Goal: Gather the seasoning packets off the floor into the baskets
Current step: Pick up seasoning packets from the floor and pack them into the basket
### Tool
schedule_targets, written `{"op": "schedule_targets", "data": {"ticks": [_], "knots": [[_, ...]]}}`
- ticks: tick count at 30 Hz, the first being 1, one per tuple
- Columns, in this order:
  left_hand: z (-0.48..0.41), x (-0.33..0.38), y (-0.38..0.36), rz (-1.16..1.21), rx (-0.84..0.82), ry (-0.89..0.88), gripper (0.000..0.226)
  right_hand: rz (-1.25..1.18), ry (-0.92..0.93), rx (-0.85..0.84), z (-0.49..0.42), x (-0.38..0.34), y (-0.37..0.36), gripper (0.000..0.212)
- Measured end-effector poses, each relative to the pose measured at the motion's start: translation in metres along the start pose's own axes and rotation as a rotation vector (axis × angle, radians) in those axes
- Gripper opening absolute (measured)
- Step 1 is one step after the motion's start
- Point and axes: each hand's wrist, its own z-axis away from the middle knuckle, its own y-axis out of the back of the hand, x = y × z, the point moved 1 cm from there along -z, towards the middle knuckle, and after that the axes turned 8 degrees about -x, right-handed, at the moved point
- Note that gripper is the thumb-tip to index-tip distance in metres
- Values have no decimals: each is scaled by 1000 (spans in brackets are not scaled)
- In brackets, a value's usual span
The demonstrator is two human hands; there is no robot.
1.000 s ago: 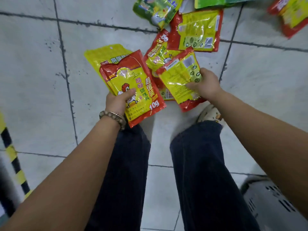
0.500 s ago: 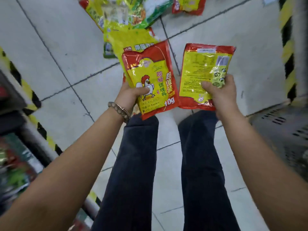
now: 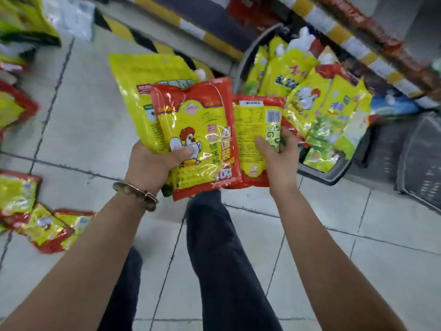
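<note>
**Packets in both hands beside a full basket**

Pale floor tiles [image 3: 90,120] with dark grout lines run under a shop aisle, and the person stands on them holding seasoning packets in front of their legs.

The left hand [image 3: 152,167] is closed around two packets: a red-and-yellow rooster packet [image 3: 198,130] in front, thumb pressed across the bird, and a plain yellow packet [image 3: 140,84] stacked behind it, sticking out above and to the left. A beaded bracelet [image 3: 136,192] sits on that wrist. The right hand [image 3: 279,158] grips a third packet [image 3: 253,125] by its lower right part, back side showing with a barcode and small print, thumb on the face and fingers curled round the edge. The two front packets overlap slightly at their inner edges.

Just right of and beyond the right hand, a dark grey basket [image 3: 334,174] sits on the floor, heaped with yellow and green packets [image 3: 310,101] that rise above its rim. A second grey basket [image 3: 420,158] stands further right; its contents cannot be made out.

More red-and-yellow packets [image 3: 47,228] lie scattered on the floor at the near left, and others [image 3: 14,101] at the far left edge, blurred. Shelving with a yellow-and-black striped base [image 3: 148,41] runs along the far side. Dark trouser legs [image 3: 226,259] fill the near middle.
</note>
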Motion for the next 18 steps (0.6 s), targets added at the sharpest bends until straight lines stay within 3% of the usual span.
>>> {"op": "schedule_targets", "data": {"ticks": [3,6,9,11,15,18], "knots": [[-31,27,-92,-110,-124,-40,30,-50,-30,152,-35,-11,76,56],[-61,43,-169,-212,-183,-70,34,-101,-37,290,-69,-13,139,49],[-97,53,-233,-321,-191,-105,83,-143,-17,423,-104,-14,186,41],[-122,60,-271,-386,-193,-172,93,-186,13,495,-131,-11,209,43],[-162,68,-324,-529,-188,-304,64,44,-13,572,-187,7,229,51],[-188,57,-327,-803,20,-289,44,376,-179,499,-222,29,231,48]]}}
